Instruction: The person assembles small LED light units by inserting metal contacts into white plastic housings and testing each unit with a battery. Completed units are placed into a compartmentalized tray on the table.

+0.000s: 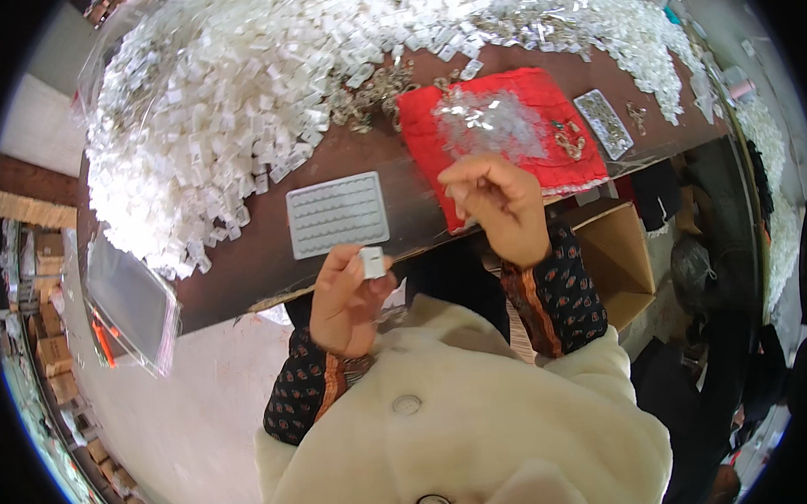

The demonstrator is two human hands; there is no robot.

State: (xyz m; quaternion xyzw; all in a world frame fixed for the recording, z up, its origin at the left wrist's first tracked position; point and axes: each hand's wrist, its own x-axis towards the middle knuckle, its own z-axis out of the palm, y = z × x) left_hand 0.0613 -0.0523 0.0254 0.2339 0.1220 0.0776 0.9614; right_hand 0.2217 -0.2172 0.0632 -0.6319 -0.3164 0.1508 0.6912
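By the near edge of the dark brown table, the left hand pinches a small, white, boxy piece, probably light and stiff, best taken by opposite sides, while the right hand curls, whether around anything I cannot tell.

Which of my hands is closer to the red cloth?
Right. The right hand is over the near edge of the red cloth; the left hand is off to its left, nearer you.
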